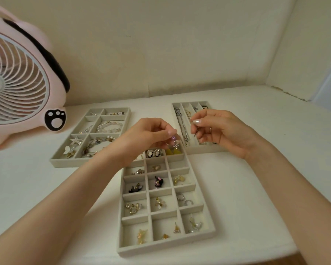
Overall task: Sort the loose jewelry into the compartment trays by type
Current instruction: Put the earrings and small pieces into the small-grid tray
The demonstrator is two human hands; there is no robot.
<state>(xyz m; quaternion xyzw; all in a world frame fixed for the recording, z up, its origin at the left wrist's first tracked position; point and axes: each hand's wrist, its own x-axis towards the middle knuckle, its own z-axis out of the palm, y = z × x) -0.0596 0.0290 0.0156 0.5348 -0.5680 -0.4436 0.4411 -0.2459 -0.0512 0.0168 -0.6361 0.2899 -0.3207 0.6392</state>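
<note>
Now | left hand (149, 133) pinches earring (174, 142) | purple bead, silver squiggle

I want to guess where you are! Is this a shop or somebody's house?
Probably somebody's house, maybe a bedroom or dressing corner. A pink animal-shaped desk fan sits on a plain white tabletop against bare walls, and the jewelry trays hold a mixed personal collection with no price tags in sight.

head cam | looks forward-down | close above table (237, 188) | single view
</note>
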